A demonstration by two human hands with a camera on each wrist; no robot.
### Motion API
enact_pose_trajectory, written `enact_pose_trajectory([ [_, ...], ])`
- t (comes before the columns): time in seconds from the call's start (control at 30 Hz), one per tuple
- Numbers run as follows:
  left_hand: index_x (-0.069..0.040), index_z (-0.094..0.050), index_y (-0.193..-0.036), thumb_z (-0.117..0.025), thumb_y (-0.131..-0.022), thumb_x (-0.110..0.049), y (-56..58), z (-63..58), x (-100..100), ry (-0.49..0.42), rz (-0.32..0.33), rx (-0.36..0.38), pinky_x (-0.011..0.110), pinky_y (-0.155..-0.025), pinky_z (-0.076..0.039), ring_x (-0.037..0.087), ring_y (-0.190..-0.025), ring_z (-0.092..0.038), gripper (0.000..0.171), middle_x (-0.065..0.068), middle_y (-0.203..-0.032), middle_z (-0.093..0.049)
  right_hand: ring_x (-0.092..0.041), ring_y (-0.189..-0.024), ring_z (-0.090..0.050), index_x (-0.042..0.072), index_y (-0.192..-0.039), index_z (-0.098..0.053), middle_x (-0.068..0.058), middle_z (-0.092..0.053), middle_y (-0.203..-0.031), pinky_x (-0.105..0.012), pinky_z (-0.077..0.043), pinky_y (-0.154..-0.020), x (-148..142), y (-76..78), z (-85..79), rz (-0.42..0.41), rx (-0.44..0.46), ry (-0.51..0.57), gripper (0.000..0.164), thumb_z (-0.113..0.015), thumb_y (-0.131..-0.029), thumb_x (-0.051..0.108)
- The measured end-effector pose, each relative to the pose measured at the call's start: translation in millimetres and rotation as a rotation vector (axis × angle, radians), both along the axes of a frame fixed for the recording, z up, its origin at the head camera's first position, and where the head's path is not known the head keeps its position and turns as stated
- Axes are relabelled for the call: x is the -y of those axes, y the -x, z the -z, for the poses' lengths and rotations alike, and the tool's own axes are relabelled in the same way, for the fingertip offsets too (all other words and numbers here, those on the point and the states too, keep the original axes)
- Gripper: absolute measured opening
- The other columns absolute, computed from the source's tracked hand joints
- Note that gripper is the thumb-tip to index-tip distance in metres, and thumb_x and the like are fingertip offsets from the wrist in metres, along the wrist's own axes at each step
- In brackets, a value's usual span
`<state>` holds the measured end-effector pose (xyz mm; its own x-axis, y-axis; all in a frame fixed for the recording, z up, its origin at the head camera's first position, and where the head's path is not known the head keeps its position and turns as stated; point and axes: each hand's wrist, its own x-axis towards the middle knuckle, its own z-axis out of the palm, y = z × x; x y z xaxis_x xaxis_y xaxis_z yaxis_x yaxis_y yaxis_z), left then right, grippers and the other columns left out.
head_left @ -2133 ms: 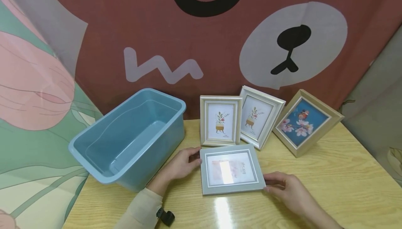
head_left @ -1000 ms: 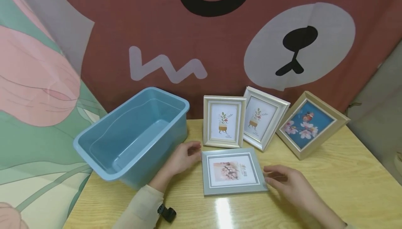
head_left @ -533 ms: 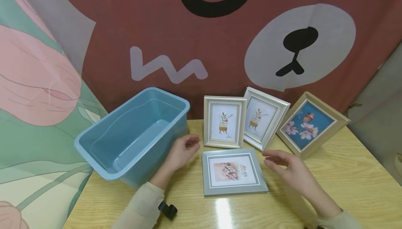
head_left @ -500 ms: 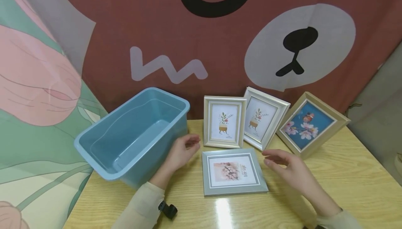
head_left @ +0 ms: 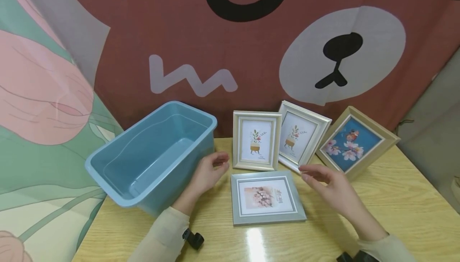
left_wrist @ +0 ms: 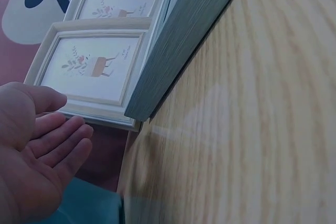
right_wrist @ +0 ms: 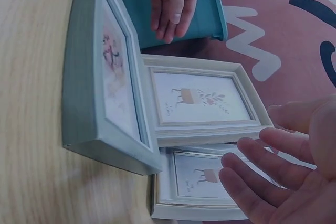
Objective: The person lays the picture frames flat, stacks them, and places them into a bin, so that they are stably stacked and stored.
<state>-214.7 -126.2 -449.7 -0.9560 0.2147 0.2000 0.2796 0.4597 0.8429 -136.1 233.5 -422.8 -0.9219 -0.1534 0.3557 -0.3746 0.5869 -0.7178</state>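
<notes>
A grey-blue picture frame (head_left: 267, 198) with a pink flower print lies face up on the wooden table. My left hand (head_left: 208, 174) hovers left of it, beside the blue bin, fingers loosely bent and holding nothing. To the right, my right hand (head_left: 332, 186) is raised, its fingertips overlapping the bottom of a silver picture frame (head_left: 303, 134) in the head view. In the right wrist view its fingers (right_wrist: 262, 174) are relaxed with nothing between them. A cream picture frame (head_left: 256, 140) stands upright behind the lying one. Further right leans a tan picture frame (head_left: 353, 142) with a blue bird-and-blossom picture.
An empty blue plastic bin (head_left: 151, 154) stands at the left of the table (head_left: 223, 238). Behind everything hangs a reddish cloth (head_left: 187, 34) with a cartoon bear print. A black wrist device (head_left: 193, 239) sits on the left sleeve.
Both hands have come off the edges of the grey-blue picture frame, which stays lying on the table. My right hand has risen and moved slightly back; the left has shifted up a little.
</notes>
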Motion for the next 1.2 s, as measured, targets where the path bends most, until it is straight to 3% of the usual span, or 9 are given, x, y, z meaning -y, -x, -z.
enact_pose_trajectory([
  [0.53,0.009,-0.069,-0.131,-0.070,-0.101,-0.003,1.6,0.0,-2.2,0.003,-0.021,0.004,0.054,-0.110,-0.057,0.040,-0.120,-0.071,0.033,0.023,-0.127,-0.075,0.012,-0.101,-0.067,0.007,-0.127,-0.077,-0.015,-0.081,-0.121,-0.007,-0.054,-0.084,-2.9,9.4,-8.1,0.023,0.004,0.035,0.023,-0.068,-0.106,0.009],
  [0.8,0.009,-0.068,-0.131,-0.069,-0.101,-0.003,9.7,3.4,-3.9,0.008,-0.035,-0.022,0.053,-0.110,-0.058,0.040,-0.120,-0.072,0.032,0.023,-0.126,-0.075,0.018,-0.104,-0.061,0.007,-0.130,-0.076,-0.017,-0.079,-0.125,-0.004,-0.052,-0.087,-1.7,18.9,-14.9,0.043,0.012,0.050,0.025,-0.066,-0.108,0.013],
  [1.2,0.010,-0.065,-0.135,-0.067,-0.102,-0.001,16.0,3.6,-9.3,-0.020,-0.032,-0.013,0.053,-0.113,-0.055,0.043,-0.124,-0.069,0.035,0.027,-0.131,-0.072,0.006,-0.103,-0.071,0.004,-0.141,-0.068,-0.021,-0.076,-0.133,-0.007,-0.054,-0.085,-1.1,36.9,-22.3,0.054,0.101,0.090,0.035,-0.061,-0.112,0.021],
])
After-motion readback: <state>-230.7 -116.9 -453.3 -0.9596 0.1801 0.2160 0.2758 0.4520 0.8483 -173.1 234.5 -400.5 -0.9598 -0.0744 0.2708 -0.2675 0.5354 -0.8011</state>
